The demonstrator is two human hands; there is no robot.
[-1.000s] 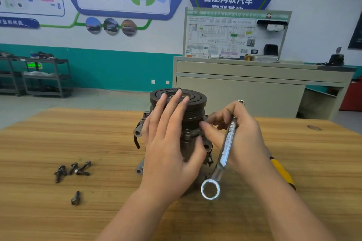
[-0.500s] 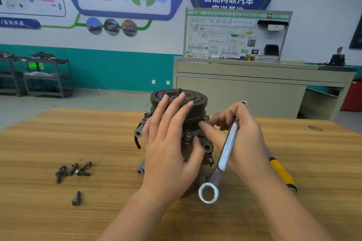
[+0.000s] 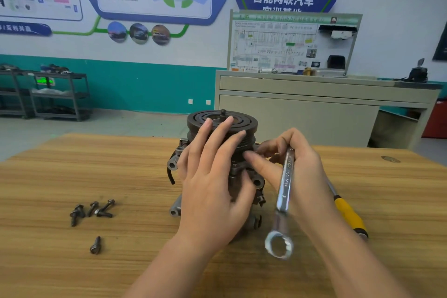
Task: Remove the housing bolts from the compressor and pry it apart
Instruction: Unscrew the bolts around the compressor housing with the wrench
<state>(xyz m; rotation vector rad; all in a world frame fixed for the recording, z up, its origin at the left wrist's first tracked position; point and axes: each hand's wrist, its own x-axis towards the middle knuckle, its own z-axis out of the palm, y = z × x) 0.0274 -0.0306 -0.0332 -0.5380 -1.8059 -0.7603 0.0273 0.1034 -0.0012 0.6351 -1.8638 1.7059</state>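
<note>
A dark metal compressor (image 3: 244, 126) stands upright on the wooden table (image 3: 60, 172), its round pulley on top. My left hand (image 3: 212, 181) lies flat against its front, fingers straight and reaching up onto the pulley. My right hand (image 3: 297, 172) is at the compressor's right side; its thumb and fingertips meet at a spot on the housing below the pulley, and what they pinch is hidden. A silver combination wrench (image 3: 284, 198) is tucked in that hand, ring end hanging down towards me. Several removed bolts (image 3: 93, 209) lie on the table to the left.
A yellow-handled screwdriver (image 3: 348, 213) lies on the table behind my right forearm. One more bolt (image 3: 96, 245) lies nearer to me on the left. Beyond the table stand a grey cabinet (image 3: 314, 109) and metal shelves (image 3: 55, 94) at the far wall.
My left fingers have slid slightly lower on the pulley. The right hand's fingertips work at the housing beside the pulley, and the wrench's ring end has swung slightly.
</note>
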